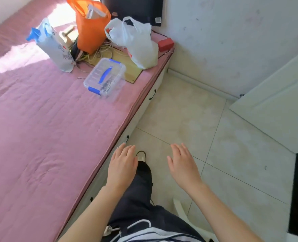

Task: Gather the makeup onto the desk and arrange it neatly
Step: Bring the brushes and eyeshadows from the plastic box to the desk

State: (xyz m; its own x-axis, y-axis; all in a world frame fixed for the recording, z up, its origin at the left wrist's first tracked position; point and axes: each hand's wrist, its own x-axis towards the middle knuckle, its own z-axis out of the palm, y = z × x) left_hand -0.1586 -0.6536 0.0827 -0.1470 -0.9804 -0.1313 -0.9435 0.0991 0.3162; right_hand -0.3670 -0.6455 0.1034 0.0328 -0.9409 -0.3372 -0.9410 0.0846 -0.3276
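Left hand (122, 165), right hand (183, 165): both flat, fingers straight, empty, free to reach. Clear box (104, 77), lid clipped, sits on bed (40, 128) beside orange bag (90, 27) and white bag (136, 42), well apart from hands. Probably holds makeup; contents blurred. Desk not in view.

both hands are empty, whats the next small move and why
Probably step forward and reach for the clear box on the pink bed: left hand and right hand hover open and empty, and that box lies nearest. Its contents are too blurred to name.
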